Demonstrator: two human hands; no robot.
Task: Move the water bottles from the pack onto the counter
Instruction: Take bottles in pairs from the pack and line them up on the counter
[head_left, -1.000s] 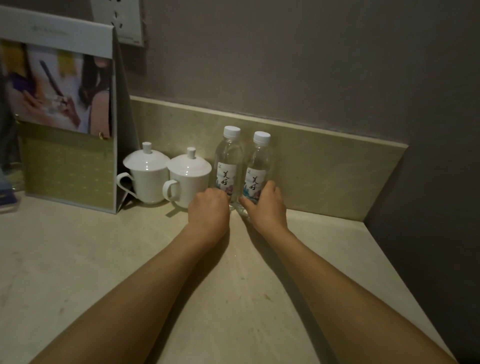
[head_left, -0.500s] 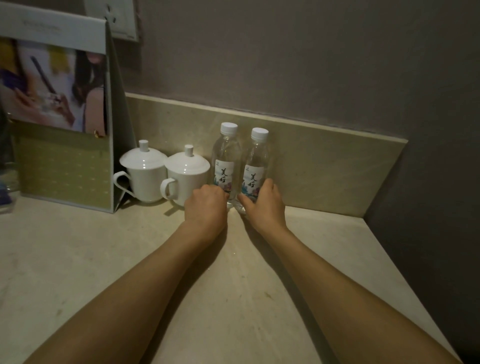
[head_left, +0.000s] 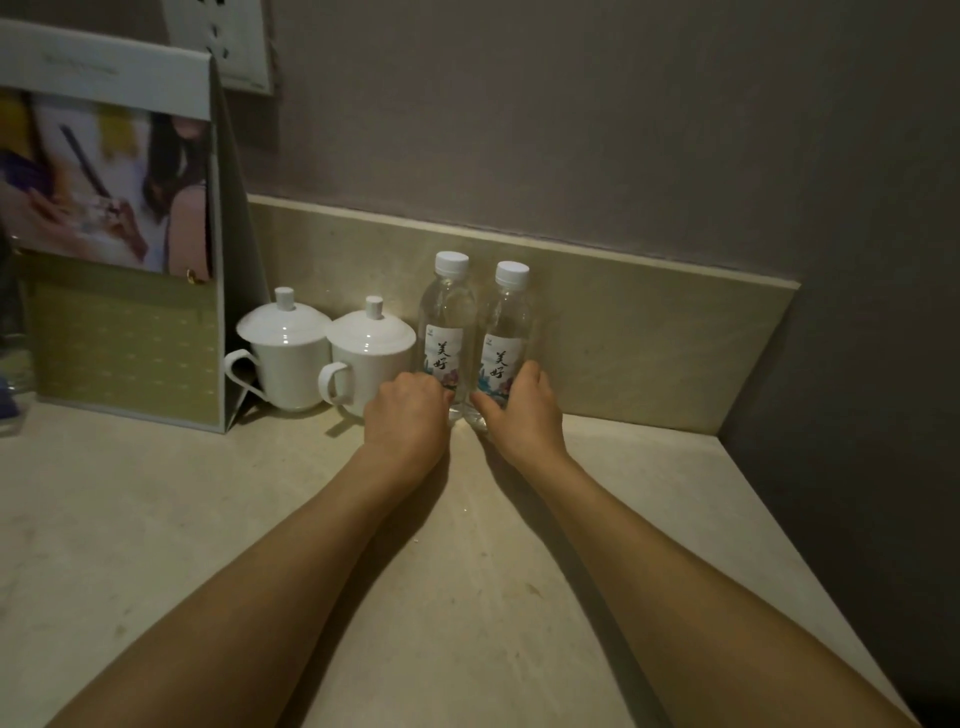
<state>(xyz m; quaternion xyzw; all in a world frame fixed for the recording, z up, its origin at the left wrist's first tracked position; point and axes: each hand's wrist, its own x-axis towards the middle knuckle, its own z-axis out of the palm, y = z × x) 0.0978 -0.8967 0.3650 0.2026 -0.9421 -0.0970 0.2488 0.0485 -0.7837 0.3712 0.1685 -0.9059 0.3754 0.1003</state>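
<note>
Two clear water bottles with white caps and flowered labels stand upright side by side on the beige stone counter (head_left: 467, 545), close to the low backsplash. My left hand (head_left: 408, 415) wraps the lower part of the left bottle (head_left: 447, 317). My right hand (head_left: 519, 410) grips the base of the right bottle (head_left: 506, 322). Both bottle bottoms are hidden behind my fingers. No pack is in view.
Two white lidded cups (head_left: 285, 348) (head_left: 369, 358) stand just left of the bottles. A standing display card (head_left: 114, 234) with a photo sits at the far left. A wall socket (head_left: 223, 36) is above it. The counter ends at a dark wall on the right (head_left: 857, 415).
My hands and the bottles stay in almost the same place against the backsplash; only the camera view has shifted slightly.
</note>
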